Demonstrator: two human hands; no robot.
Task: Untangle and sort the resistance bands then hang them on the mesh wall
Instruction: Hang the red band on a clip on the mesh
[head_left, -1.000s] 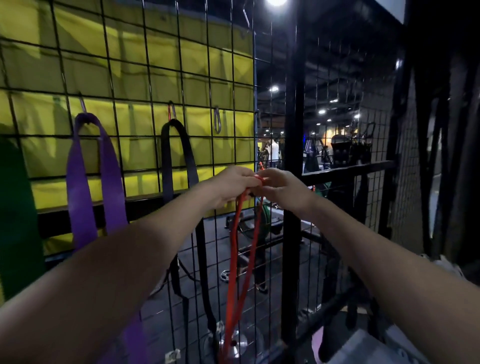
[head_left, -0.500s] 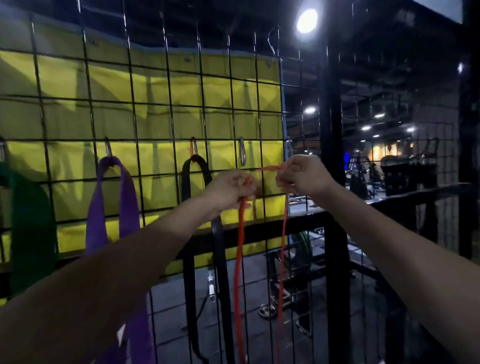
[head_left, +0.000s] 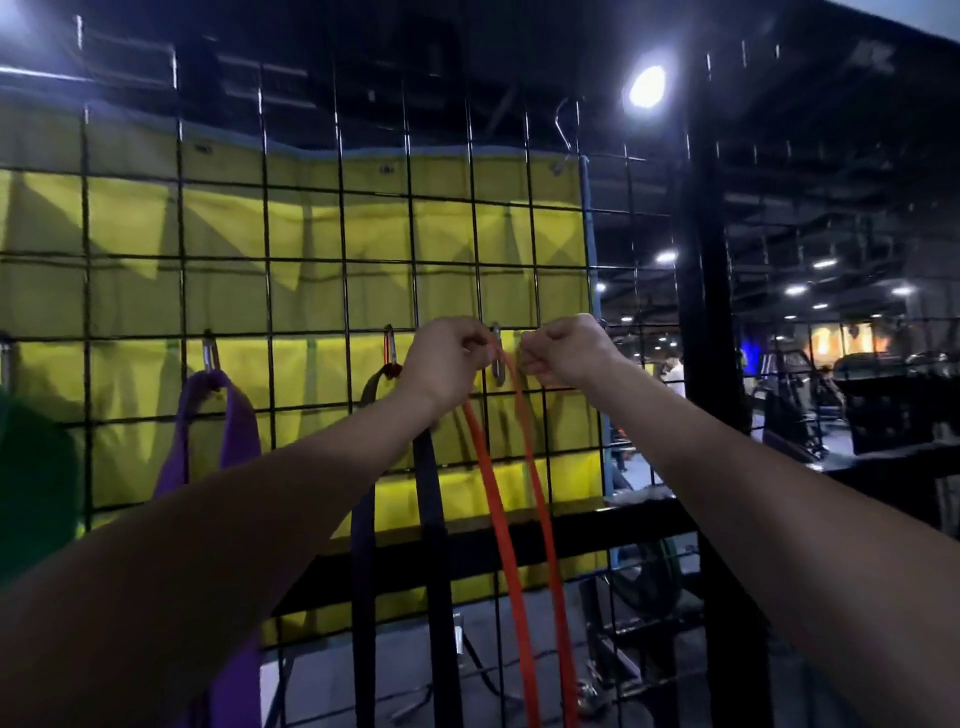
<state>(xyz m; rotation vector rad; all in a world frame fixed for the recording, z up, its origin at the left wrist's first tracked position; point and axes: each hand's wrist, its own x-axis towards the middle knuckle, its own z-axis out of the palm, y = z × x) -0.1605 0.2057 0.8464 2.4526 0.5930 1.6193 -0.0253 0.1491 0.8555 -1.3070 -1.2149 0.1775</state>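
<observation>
- We see the orange band (head_left: 519, 519) held up at the mesh wall (head_left: 311, 260), its top loop at a silver carabiner (head_left: 497, 358); whether it is already hooked through we cannot tell.
- Its two strands hang long and near vertical, spreading a little toward the bottom edge.
- We find no readable writing on any band.
- Our left hand (head_left: 449, 358) pinches the band's top with curled fingers; our right hand (head_left: 563, 353) is curled tight just beside it, and its hold on the band we cannot make out.
- Left of it a black band (head_left: 431, 519) hangs from a red carabiner (head_left: 389, 351), then a purple band (head_left: 239, 426), then a green band (head_left: 36, 467).
- A yellow tarp (head_left: 311, 218) lies behind the mesh.
</observation>
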